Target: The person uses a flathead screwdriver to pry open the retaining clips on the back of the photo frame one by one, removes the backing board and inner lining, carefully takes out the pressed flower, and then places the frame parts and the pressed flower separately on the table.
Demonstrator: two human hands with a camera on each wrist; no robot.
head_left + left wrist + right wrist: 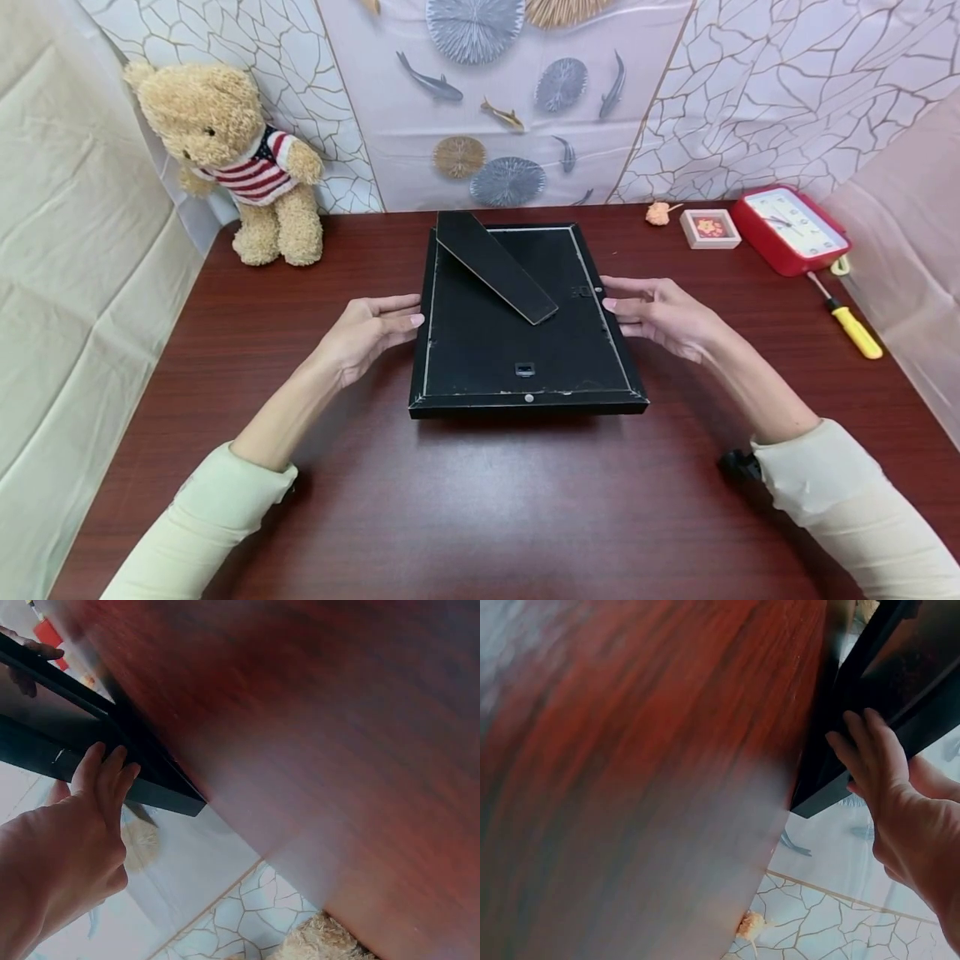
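A black picture frame (pixel 480 350) lies back side up between my hands, its near edge raised off the table. Across its back slants a black easel stand (pixel 495 267). My left hand (pixel 366 333) grips the left side, thumb at the edge and fingers reaching under. On the opposite side, my right hand (pixel 667 315) holds the frame in the same way. Both wrist views show the fingers curled onto the frame's underside; the left wrist view shows a dark, glossy front. A metal hanger (pixel 525 369) sits near the frame's closer edge.
On the dark wooden table (pixel 495 517), a teddy bear (pixel 266 167) stands at the back left. At the back right are a small dried flower (pixel 657 214), a little boxed picture (pixel 710 229), a red clock (pixel 791 229) and a yellow-handled screwdriver (pixel 855 332). Patterned cloth hangs behind.
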